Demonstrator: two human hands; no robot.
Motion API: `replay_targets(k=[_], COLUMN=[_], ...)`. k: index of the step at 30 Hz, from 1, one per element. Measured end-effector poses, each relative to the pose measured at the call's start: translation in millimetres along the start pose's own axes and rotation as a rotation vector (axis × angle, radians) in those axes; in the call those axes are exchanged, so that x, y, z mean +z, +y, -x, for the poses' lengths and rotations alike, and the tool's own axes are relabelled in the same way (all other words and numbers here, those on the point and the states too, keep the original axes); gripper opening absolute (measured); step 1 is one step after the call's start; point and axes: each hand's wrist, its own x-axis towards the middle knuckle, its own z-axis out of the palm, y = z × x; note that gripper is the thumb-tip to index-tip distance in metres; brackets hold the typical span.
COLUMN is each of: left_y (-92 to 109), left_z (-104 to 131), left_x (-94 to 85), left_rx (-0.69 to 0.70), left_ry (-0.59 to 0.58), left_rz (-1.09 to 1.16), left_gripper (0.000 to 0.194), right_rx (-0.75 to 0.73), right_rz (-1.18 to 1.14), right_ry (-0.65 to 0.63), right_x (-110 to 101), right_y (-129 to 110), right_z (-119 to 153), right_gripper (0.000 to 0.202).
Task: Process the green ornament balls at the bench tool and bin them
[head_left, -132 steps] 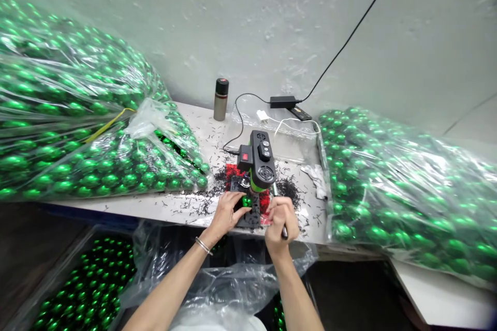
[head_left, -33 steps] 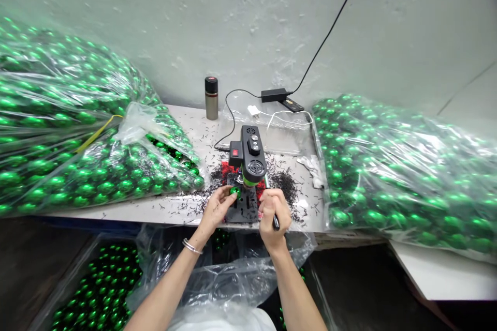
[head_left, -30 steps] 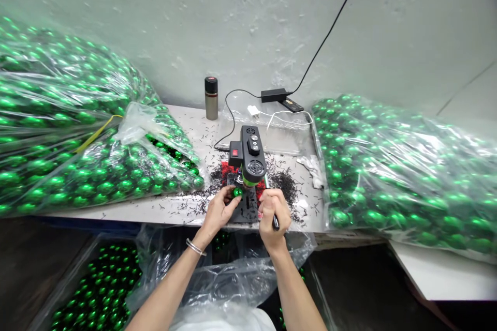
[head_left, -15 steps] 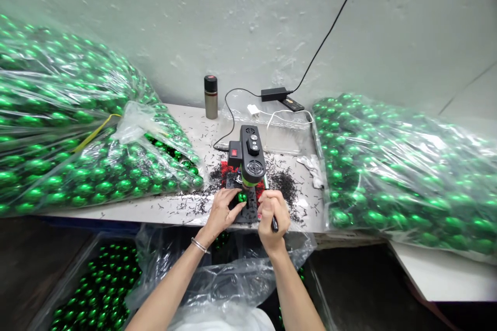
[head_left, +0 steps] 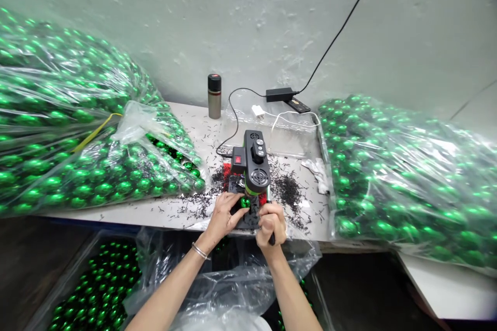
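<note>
your left hand (head_left: 222,218) is pinching one green ball (head_left: 245,201); the fingers are standing narrow, with the forefinger bearing on the far side and the thumb on the near side. the ball is sitting at the fingertips, toward the right of that palm, and is lying over the black base plate (head_left: 248,222), just beside the front end of the black machine head (head_left: 256,163). whether it is touching the plate is being hidden.

axis: the ball is appearing round and is showing no clear long axis; the orientation of any cap or hole is not being resolved.

your right hand (head_left: 273,223) is closing its fingers around the lever (head_left: 272,239), whose black tip is projecting from the near side of the fist. from those fingers, the ball is lying to the left and slightly farther from you, apart from the fist. the left hand is therefore being the nearer one, and is in contact.

black scraps (head_left: 288,190) are lying on the worktop (head_left: 192,116), beyond and to the right of the right-hand fingers.
</note>
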Motion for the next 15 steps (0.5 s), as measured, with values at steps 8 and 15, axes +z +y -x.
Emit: replay_targets(k=[8,15], left_y=[2.9,1.5], left_z=[-0.5,-1.9], left_x=[-0.4,1.2], left_rx=[0.004,0.018], left_ry=[-0.004,0.014], left_rz=[0.017,0.036], left_gripper=[0.031,0.030], right_rx=[0.035,-0.048], right_rz=[-0.041,0.000], right_ry=[0.016,-0.039], right_x=[3.8,3.4], right_y=[5.6,7.1], right_z=[11.6,10.9], right_gripper=[0.029,0.026])
